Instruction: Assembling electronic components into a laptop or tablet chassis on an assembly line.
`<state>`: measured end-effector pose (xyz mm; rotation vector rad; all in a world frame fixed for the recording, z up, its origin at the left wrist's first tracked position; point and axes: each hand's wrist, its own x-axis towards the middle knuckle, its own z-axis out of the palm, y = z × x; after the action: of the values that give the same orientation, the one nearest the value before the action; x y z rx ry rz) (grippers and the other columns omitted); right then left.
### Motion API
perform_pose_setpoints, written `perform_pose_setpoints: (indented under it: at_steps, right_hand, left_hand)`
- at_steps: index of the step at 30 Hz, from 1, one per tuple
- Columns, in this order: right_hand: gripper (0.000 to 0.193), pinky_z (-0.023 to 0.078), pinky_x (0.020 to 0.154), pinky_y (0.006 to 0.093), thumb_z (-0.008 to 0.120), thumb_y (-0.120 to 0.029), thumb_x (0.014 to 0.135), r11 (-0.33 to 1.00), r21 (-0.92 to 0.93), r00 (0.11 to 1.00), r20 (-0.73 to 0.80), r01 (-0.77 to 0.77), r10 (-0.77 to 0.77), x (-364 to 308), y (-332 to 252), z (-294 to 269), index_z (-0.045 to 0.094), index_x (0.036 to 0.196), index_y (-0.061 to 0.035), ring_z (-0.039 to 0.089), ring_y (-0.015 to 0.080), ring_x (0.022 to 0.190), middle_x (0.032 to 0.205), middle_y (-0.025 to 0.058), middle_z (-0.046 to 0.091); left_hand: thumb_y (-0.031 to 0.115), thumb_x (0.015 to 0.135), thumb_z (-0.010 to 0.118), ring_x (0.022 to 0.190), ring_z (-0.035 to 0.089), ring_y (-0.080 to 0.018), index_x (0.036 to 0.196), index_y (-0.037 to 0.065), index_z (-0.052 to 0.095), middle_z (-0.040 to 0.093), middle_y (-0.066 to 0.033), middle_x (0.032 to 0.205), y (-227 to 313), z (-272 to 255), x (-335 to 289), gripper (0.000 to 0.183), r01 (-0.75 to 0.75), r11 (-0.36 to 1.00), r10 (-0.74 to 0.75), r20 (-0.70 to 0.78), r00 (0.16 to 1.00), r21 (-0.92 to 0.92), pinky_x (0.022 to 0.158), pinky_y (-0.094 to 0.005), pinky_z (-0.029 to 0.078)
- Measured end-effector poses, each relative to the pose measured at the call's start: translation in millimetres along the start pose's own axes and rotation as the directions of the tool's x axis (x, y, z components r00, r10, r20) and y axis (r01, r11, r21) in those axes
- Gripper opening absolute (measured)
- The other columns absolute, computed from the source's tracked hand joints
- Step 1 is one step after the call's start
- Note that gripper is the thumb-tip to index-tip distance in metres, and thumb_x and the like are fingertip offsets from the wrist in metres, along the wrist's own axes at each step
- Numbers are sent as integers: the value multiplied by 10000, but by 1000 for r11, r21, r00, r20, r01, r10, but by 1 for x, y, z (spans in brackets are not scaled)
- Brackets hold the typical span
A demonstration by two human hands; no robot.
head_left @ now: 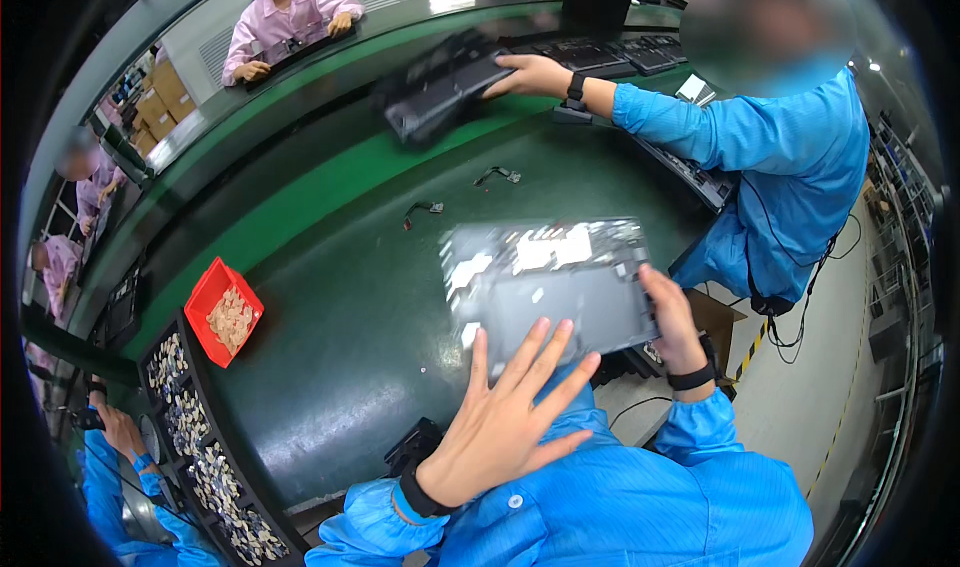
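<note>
A flat grey laptop case (575, 292), blurred and tilted, hangs over the near right edge of the green bench. Its upper part shows bright shiny patches. My right hand (672, 322) grips it by the right edge, thumb on the upper face. With fingers spread, my left hand (515, 412) lies over its near edge; whether the fingertips touch it I cannot tell. Two small dark parts with short cables, one nearer (423, 211) and one farther (497, 176), lie on the bench beyond the case.
A co-worker at the right holds a blurred black laptop chassis (440, 92) over the conveyor (320, 192). On the left stand a red bin (222, 312) of tan pieces and a black divided tray (205, 447) of small metal parts. A black device (413, 445) sits by my left wrist.
</note>
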<state>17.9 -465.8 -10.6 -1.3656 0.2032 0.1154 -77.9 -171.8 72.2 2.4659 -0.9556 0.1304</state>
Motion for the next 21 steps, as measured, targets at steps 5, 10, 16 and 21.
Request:
perform_pose_setpoints:
  at_steps: [5, 10, 16, 21]
  right_hand:
    - [394, 553, 921, 311, 556, -340, 1088, 956, 255, 969, -231, 147, -87, 9, -26, -66, 656, 1287, -15, 687, 151, 1046, 1205, 65, 714]
    - [355, 598, 856, 322, 561, -305, 1075, 904, 341, 945, -287, 257, -160, 9, -47, -119, 648, 1288, -34, 729, 189, 1011, 1205, 75, 730]
    - [279, 584, 613, 289, 576, -324, 1068, 897, 263, 885, -404, 355, -232, 26, -78, -139, 688, 1181, -96, 746, 138, 790, 1017, 35, 773]
    - [280, 552, 590, 281, 615, -367, 1053, 908, 109, 800, -523, 404, -293, 65, -99, -118, 691, 1117, -106, 695, 127, 730, 903, 1, 730]
  left_hand:
    - [480, 944, 703, 1537, 308, -396, 1556, 178, 473, 354, -193, 1643, -20, 5, 6, 721, 30, 995, -30, -4, 1000, -90, 1185, -721, 199]
    - [432, 990, 653, 1543, 317, -342, 1557, 153, 452, 361, -189, 1636, -50, 67, 5, 663, 35, 980, -13, 115, 993, -194, 1207, -678, 223]
    - [419, 905, 722, 1587, 215, -288, 1488, 213, 537, 257, -136, 1702, -58, 97, 17, 645, -138, 988, 122, 195, 973, 73, 1236, -641, 195]
    - [369, 858, 726, 1596, 192, -267, 1363, 224, 666, 234, -131, 1716, -57, 108, 14, 529, -144, 974, 115, 163, 980, 174, 1246, -623, 179]
